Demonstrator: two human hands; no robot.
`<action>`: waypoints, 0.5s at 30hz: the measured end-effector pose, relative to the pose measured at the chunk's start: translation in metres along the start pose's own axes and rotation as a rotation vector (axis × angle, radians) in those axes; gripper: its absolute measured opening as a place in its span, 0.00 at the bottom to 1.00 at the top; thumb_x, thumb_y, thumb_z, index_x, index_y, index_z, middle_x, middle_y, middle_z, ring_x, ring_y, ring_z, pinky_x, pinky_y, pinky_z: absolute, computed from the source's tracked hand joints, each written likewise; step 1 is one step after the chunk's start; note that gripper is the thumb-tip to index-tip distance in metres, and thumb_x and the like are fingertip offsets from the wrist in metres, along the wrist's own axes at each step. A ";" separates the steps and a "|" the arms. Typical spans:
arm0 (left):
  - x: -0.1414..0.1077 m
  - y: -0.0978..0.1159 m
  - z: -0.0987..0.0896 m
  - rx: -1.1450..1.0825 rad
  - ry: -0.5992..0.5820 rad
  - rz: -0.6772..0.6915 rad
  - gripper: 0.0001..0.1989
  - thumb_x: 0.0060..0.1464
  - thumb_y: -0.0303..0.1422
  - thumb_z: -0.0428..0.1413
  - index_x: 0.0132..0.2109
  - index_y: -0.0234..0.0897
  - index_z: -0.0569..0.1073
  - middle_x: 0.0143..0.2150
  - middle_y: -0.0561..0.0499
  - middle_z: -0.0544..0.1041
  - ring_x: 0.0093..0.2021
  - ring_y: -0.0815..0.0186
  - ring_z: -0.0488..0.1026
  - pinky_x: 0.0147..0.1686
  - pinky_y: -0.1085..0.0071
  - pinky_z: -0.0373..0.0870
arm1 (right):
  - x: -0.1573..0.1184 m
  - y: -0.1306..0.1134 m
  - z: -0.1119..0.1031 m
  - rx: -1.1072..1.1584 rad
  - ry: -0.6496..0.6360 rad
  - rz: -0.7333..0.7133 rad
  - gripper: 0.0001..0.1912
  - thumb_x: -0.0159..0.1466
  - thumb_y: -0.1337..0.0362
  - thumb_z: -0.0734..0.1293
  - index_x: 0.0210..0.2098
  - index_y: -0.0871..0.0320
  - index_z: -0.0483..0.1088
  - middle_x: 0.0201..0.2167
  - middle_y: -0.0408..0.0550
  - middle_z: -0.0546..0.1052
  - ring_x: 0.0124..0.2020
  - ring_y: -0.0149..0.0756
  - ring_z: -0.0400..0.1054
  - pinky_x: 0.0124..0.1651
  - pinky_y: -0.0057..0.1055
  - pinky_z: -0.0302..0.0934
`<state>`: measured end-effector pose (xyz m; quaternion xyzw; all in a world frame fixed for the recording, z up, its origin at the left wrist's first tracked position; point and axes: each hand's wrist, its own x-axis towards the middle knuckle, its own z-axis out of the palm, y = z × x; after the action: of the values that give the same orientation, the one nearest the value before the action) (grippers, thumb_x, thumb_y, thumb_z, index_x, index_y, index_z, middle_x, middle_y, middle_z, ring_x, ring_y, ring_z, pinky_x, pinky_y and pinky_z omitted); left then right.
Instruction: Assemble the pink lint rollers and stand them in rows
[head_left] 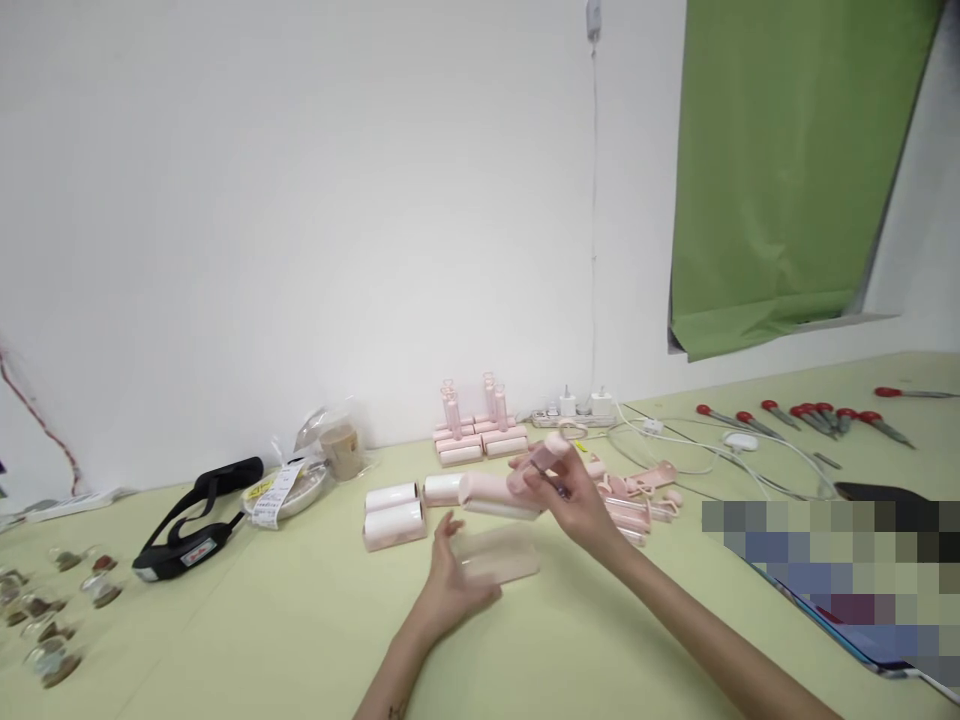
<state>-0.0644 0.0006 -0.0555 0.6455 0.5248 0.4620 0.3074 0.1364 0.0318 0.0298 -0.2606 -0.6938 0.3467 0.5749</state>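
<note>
My right hand point(574, 505) is closed on a pale pink lint roller part point(541, 465), held tilted above the table. Its fingers hide some of this part. Lower and to the left, my left hand point(450, 585) has its thumb and fingers apart around the left end of a translucent cover point(506, 555). The cover is blurred, and I cannot tell whether the hand touches it. Just behind it lies a pink-backed white roll point(495, 490). More white rolls point(394, 520) in pink holders lie left of it. Clear tubes and pink handles point(630, 510) are heaped beyond my right wrist.
Pink roller sets point(480, 440) stand by the wall, near a power strip point(574, 418) with white cables. A black strap point(202, 520), a wrapped bowl point(289, 490) and a cup point(341, 450) are left. Red-tipped tools point(821, 415) and a tablet-like device point(840, 620) are right.
</note>
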 end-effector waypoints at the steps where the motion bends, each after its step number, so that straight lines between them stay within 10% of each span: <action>1: 0.001 0.003 -0.006 0.026 0.058 0.021 0.47 0.33 0.36 0.61 0.57 0.36 0.43 0.58 0.40 0.50 0.58 0.55 0.48 0.55 0.60 0.48 | -0.001 -0.007 -0.006 -0.002 0.009 -0.039 0.12 0.60 0.58 0.60 0.42 0.52 0.54 0.40 0.49 0.70 0.42 0.39 0.65 0.38 0.34 0.62; 5: 0.000 0.034 -0.017 -0.366 0.123 -0.029 0.39 0.40 0.51 0.50 0.56 0.37 0.49 0.56 0.40 0.57 0.52 0.55 0.60 0.49 0.59 0.57 | -0.022 -0.022 -0.020 -0.040 -0.157 -0.153 0.11 0.61 0.63 0.58 0.44 0.50 0.54 0.43 0.51 0.70 0.47 0.41 0.62 0.43 0.37 0.59; 9: -0.011 0.060 0.009 -0.888 -0.478 -0.459 0.37 0.46 0.57 0.38 0.46 0.27 0.64 0.39 0.37 0.71 0.33 0.57 0.72 0.32 0.61 0.67 | -0.044 -0.026 -0.032 -0.230 -0.495 -0.200 0.13 0.59 0.65 0.58 0.44 0.50 0.58 0.45 0.51 0.67 0.45 0.40 0.63 0.40 0.34 0.60; 12: -0.018 0.062 0.025 -0.932 -0.366 -0.516 0.22 0.46 0.43 0.52 0.43 0.30 0.66 0.35 0.43 0.72 0.28 0.64 0.72 0.26 0.70 0.66 | -0.055 -0.024 -0.060 -0.599 -0.584 -0.091 0.16 0.55 0.65 0.61 0.44 0.49 0.61 0.40 0.49 0.65 0.33 0.37 0.65 0.31 0.32 0.59; 15: -0.022 0.060 0.027 -0.885 -0.264 -0.422 0.26 0.43 0.36 0.57 0.51 0.38 0.59 0.39 0.46 0.71 0.33 0.61 0.72 0.29 0.68 0.67 | -0.070 -0.018 -0.095 -0.914 -0.406 0.130 0.12 0.54 0.63 0.60 0.39 0.51 0.62 0.38 0.48 0.64 0.22 0.34 0.62 0.26 0.32 0.57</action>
<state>-0.0164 -0.0341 -0.0196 0.3862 0.3543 0.4825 0.7018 0.2447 -0.0153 0.0097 -0.4557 -0.8548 0.0864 0.2328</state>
